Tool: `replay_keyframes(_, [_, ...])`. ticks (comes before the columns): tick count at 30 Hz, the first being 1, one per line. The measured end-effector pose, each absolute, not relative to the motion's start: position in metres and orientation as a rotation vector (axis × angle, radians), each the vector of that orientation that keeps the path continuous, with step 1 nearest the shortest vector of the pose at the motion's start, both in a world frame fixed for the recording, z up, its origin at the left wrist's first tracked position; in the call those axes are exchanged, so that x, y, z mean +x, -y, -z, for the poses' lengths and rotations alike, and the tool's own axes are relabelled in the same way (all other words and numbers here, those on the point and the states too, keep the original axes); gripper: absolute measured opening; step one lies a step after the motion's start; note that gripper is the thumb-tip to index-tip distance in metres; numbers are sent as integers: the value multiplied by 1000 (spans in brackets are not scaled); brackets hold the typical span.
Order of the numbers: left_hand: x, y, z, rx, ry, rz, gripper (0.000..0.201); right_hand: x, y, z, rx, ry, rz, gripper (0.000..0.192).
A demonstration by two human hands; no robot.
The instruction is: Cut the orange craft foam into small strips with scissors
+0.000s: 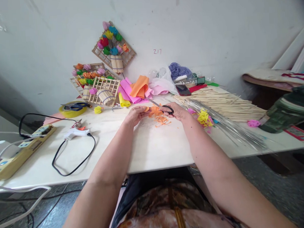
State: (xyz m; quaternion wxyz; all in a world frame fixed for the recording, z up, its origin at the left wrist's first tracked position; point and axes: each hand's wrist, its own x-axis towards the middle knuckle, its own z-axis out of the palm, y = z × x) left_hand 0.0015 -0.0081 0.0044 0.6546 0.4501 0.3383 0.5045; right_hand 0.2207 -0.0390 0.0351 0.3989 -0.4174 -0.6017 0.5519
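My left hand (135, 115) pinches a piece of orange felt (154, 110) over the white table (148, 148). My right hand (176, 111) grips black-handled scissors (164, 107), whose blades point back and left toward the felt. Orange felt scraps (161, 120) lie on the table just under both hands. A small yellow felt flower (204, 118) sits to the right of my right hand.
A white glue gun (75, 132) with a black cord and a yellow power strip (18, 151) lie left. Folded pink and orange felt sheets (137, 89), stick frames with flowers (99, 86), a phone (183, 90), bamboo sticks (222, 103) and wires (229, 127) fill the back and right.
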Motion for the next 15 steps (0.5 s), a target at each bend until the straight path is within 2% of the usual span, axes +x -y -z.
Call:
replay_keyframes(4, [7, 8, -4, 1067, -768, -1112, 19, 237, 36, -38, -1152, 1472, -1349, 31])
replay_keyframes(8, [-2, 2, -8, 1135, -852, -1233, 25, 240, 30, -34, -1266, 1340, -1257, 28])
replay_keyframes(15, [-20, -4, -13, 1295, -1216, -1342, 26, 230, 30, -31, -1256, 1370, -1160, 9])
